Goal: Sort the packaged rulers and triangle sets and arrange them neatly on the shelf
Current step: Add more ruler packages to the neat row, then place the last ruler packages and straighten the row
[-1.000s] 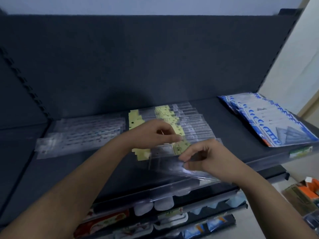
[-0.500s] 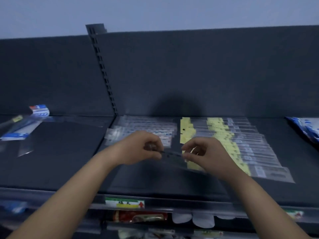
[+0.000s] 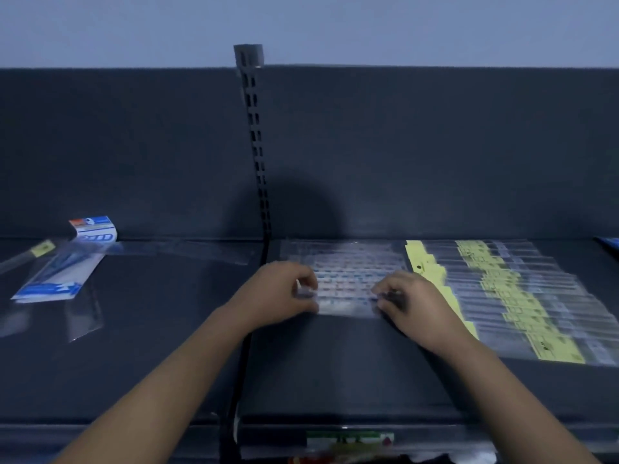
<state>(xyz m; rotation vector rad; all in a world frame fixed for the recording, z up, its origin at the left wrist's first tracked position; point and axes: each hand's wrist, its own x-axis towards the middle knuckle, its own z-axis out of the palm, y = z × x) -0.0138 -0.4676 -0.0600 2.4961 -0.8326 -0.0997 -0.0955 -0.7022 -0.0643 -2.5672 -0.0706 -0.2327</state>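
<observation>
A fanned row of clear ruler packets [image 3: 345, 279] lies on the dark shelf [image 3: 335, 363], and the nearest one, a clear packaged ruler [image 3: 346, 308], lies flat at its front. My left hand [image 3: 284, 296] pinches that ruler's left end and my right hand [image 3: 408, 299] pinches its right end. To the right, a second fanned row of ruler packets with yellow labels [image 3: 502, 296] stretches toward the shelf front.
On the left shelf section lie a blue-and-white triangle set packet [image 3: 63, 262], a yellow-tagged ruler [image 3: 30, 254] and loose clear sleeves [image 3: 83, 316]. A slotted upright post [image 3: 256, 145] divides the sections. A blue packet corner [image 3: 609, 244] shows far right.
Both hands have carried the clear ruler left from the yellow-label row and set it down at the front of the clear packet row. The view has swung left.
</observation>
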